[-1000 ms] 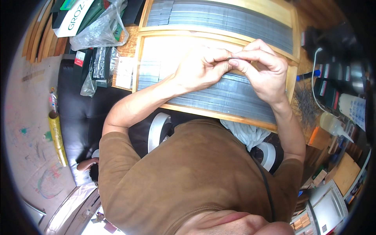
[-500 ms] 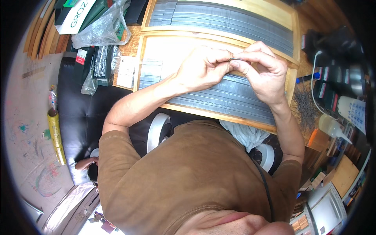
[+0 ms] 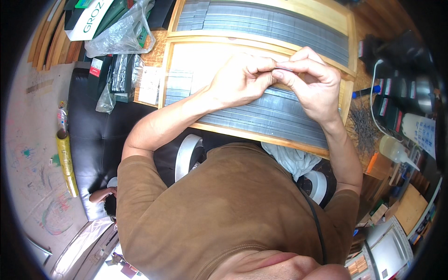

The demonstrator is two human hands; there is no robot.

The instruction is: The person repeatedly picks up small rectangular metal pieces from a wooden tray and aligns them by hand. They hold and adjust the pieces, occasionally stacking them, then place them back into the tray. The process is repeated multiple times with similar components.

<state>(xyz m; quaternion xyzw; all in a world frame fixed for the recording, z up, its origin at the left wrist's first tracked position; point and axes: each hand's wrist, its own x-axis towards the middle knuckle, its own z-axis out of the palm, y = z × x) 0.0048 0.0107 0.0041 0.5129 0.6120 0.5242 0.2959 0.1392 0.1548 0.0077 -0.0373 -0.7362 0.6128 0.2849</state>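
Observation:
My left hand (image 3: 242, 79) and my right hand (image 3: 315, 84) meet above a shallow wooden tray (image 3: 252, 134). Both are closed, thumb and fingertips pinching a thin dark sliver-like piece (image 3: 278, 69) between them. Most of that piece is covered by the fingers, and its exact kind is too small to make out. Rows of thin grey metal strips (image 3: 266, 114) lie side by side in the tray below my hands. A shorter block of strips (image 3: 178, 85) sits at its left end, beside a pale bare part of the tray bottom.
Behind stands a second wooden tray (image 3: 353, 42) with more grey strips. Boxes and a clear plastic bag (image 3: 119, 39) crowd the left. On the right are a heap of thin dark pieces (image 3: 365, 123), a squeeze bottle (image 3: 392, 148), a blue-capped object (image 3: 366, 92) and a white cable (image 3: 373, 107).
Almost nothing differs. Both hands have shifted very slightly, still pinching the thin dark piece over the tray.

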